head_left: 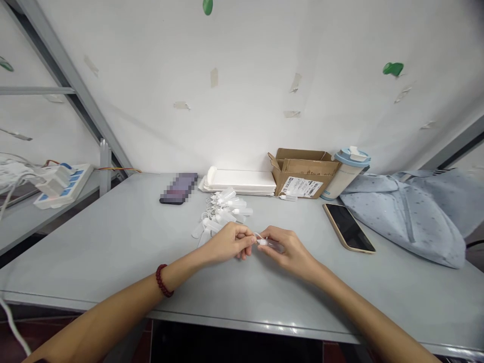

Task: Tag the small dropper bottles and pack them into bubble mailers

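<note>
My right hand (pixel 288 247) pinches a small clear plastic bottle with a white cap (pixel 262 242), held lying on its side just above the table. A thin white cord (pixel 258 235) loops from the cap toward my left hand (pixel 233 243). The thumb and forefinger of that hand are pressed together on the cord, close to the cap; its very end is hidden by the fingertips. Just beyond my left hand lies a loose pile of similar white-capped clear bottles (pixel 227 206) with white cords. One more such bottle (pixel 289 197) rests by the cardboard box.
Along the wall stand a stack of white trays or flat boxes (pixel 242 181), an open cardboard box (pixel 302 174) and a blue-lidded cup (pixel 345 174). Phones (pixel 350 228) lie right and left (pixel 179 188). A blue fabric bag (pixel 404 217) and a power strip (pixel 66 186) flank the grey table (pixel 113 242).
</note>
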`<state>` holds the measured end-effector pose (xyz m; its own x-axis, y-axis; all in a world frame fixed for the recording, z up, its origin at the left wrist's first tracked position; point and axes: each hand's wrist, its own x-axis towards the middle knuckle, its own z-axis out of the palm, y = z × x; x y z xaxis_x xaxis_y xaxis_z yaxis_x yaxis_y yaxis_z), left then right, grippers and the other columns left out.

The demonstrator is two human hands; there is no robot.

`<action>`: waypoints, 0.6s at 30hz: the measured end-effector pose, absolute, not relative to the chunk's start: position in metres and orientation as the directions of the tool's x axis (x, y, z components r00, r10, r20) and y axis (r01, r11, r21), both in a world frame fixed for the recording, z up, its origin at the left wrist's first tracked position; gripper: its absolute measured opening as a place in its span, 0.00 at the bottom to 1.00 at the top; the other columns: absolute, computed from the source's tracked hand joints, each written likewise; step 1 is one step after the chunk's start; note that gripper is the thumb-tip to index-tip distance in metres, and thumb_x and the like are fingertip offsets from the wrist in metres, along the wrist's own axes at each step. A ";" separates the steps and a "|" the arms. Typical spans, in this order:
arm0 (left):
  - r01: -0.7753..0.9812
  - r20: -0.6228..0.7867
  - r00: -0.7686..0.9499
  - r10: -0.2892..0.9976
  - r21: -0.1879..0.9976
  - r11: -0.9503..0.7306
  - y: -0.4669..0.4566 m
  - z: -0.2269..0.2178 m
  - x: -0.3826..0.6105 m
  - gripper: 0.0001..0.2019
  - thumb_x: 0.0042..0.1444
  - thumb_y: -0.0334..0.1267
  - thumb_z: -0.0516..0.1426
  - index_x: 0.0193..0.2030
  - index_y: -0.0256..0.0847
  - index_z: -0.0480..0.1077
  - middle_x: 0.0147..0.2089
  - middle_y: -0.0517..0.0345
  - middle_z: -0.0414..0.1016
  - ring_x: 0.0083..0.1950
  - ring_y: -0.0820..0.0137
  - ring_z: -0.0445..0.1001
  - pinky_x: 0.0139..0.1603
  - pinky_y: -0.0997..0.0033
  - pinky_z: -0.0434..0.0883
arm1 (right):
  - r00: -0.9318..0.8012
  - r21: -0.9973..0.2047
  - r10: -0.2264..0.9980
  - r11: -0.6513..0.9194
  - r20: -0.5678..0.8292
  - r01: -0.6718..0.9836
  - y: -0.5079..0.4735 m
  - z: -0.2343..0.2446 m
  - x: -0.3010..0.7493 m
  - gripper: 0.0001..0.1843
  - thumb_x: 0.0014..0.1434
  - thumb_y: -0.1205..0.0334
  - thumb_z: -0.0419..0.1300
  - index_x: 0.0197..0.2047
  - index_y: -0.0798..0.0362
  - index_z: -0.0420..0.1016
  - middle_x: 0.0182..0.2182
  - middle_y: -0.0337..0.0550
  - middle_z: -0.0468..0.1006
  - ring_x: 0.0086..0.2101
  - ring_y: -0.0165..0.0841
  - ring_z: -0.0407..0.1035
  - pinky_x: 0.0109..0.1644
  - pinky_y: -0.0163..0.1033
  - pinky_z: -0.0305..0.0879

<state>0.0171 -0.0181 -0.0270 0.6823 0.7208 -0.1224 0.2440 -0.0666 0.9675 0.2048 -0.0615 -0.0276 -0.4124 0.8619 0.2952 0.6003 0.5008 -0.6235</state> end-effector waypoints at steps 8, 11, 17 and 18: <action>0.183 -0.085 0.643 0.761 0.982 -0.044 -0.008 -0.027 0.016 0.15 0.57 0.44 0.52 0.33 0.33 0.70 0.24 0.58 0.70 0.21 0.77 0.67 0.23 0.77 0.64 | -0.360 -0.645 0.866 0.500 0.348 0.578 -0.060 -0.023 0.208 0.10 0.59 0.57 0.54 0.39 0.53 0.72 0.30 0.42 0.74 0.27 0.28 0.64 0.31 0.33 0.59; 0.170 -0.053 0.648 0.760 0.982 -0.077 -0.011 -0.027 0.016 0.14 0.56 0.44 0.53 0.30 0.33 0.70 0.24 0.59 0.70 0.21 0.77 0.67 0.24 0.76 0.64 | -0.369 -0.651 0.864 0.501 0.342 0.571 -0.061 -0.022 0.207 0.10 0.59 0.57 0.54 0.39 0.53 0.73 0.30 0.42 0.74 0.27 0.28 0.64 0.31 0.33 0.59; 0.135 0.001 0.646 0.763 0.984 -0.116 -0.017 -0.025 0.017 0.16 0.58 0.45 0.51 0.29 0.34 0.69 0.24 0.59 0.70 0.22 0.77 0.67 0.25 0.76 0.65 | -0.375 -0.678 0.867 0.492 0.327 0.547 -0.061 -0.020 0.205 0.10 0.59 0.58 0.55 0.40 0.53 0.73 0.30 0.42 0.75 0.27 0.27 0.64 0.30 0.33 0.58; 0.142 0.011 0.647 0.763 0.981 -0.134 -0.017 -0.024 0.017 0.16 0.58 0.45 0.51 0.29 0.34 0.69 0.24 0.59 0.70 0.22 0.77 0.66 0.25 0.76 0.65 | -0.377 -0.680 0.866 0.493 0.328 0.543 -0.061 -0.021 0.205 0.10 0.59 0.58 0.55 0.40 0.54 0.73 0.30 0.42 0.75 0.26 0.27 0.63 0.30 0.33 0.58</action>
<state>0.0174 -0.0173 -0.0240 0.6467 0.7627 0.0112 0.1416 -0.1344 0.9808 0.2048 -0.0614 -0.0210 -0.3766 0.8664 0.3279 0.5430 0.4932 -0.6796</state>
